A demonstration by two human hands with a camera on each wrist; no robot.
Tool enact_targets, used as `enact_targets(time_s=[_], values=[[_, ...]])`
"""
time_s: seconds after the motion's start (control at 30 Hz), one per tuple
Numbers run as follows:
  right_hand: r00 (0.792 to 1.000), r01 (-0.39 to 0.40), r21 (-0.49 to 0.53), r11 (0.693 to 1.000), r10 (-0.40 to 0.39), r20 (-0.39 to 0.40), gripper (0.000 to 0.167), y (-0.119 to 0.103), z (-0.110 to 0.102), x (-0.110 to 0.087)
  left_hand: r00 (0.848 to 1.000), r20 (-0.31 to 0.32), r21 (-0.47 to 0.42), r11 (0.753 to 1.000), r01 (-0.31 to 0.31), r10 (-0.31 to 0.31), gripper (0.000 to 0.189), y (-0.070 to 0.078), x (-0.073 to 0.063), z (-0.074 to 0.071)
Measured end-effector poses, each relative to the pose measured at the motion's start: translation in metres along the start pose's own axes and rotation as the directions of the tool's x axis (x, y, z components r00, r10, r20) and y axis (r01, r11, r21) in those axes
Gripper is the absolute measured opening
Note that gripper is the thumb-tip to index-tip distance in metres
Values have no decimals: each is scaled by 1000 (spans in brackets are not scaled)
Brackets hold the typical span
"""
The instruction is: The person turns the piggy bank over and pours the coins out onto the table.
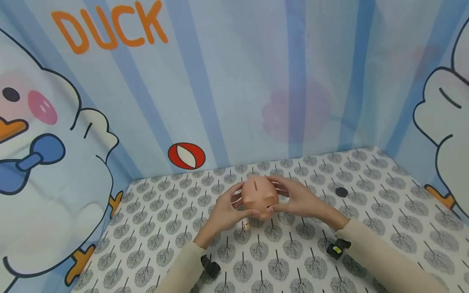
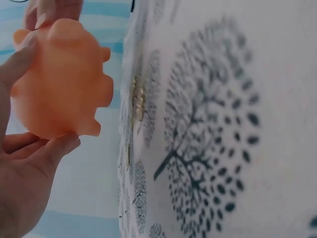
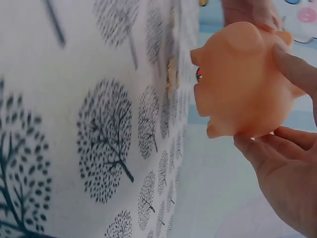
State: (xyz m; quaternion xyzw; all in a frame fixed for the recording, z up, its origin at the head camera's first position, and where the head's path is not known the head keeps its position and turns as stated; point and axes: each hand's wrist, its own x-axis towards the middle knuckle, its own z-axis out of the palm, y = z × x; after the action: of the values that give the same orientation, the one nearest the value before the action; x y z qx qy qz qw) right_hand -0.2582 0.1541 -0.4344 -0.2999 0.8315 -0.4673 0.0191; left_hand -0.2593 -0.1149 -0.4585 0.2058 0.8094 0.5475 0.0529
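A peach-coloured piggy bank with a coin slot in its top is held between both hands, its snout toward the wearer. My left hand grips its left side, thumb near the snout and fingers round the flank. From the other side my right hand grips it in the same way. Both wrist views show the piggy bank raised off the cloth, its stubby feet hanging free. Small gold-coloured pieces lie on the cloth just below and in front of it.
A black round disc lies on the tree-patterned tablecloth to the right of the right hand. Behind the table hangs a blue striped backdrop with printed ducks and a red ball. Black wrist devices sit on both sleeves.
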Motion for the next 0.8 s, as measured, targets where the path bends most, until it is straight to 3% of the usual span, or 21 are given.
enact_targets(time_s=[0.13, 0.47, 0.67, 0.8], values=[[1000, -5, 12, 1000, 5, 20, 90, 2, 0, 2, 1000, 9, 17, 1000, -5, 5, 104, 1, 1, 0], [1000, 26, -8, 1000, -26, -15, 99, 6, 5, 0, 997, -37, 49, 997, -64, 66, 108, 3, -4, 6], [994, 104, -68, 992, -107, -38, 110, 9, 11, -5, 978, -28, 140, 970, -201, 206, 104, 7, -6, 8], [984, 146, -185, 972, -162, -74, 116, 8, 14, -7, 946, -23, 232, 922, -310, 324, 107, 8, -7, 7]])
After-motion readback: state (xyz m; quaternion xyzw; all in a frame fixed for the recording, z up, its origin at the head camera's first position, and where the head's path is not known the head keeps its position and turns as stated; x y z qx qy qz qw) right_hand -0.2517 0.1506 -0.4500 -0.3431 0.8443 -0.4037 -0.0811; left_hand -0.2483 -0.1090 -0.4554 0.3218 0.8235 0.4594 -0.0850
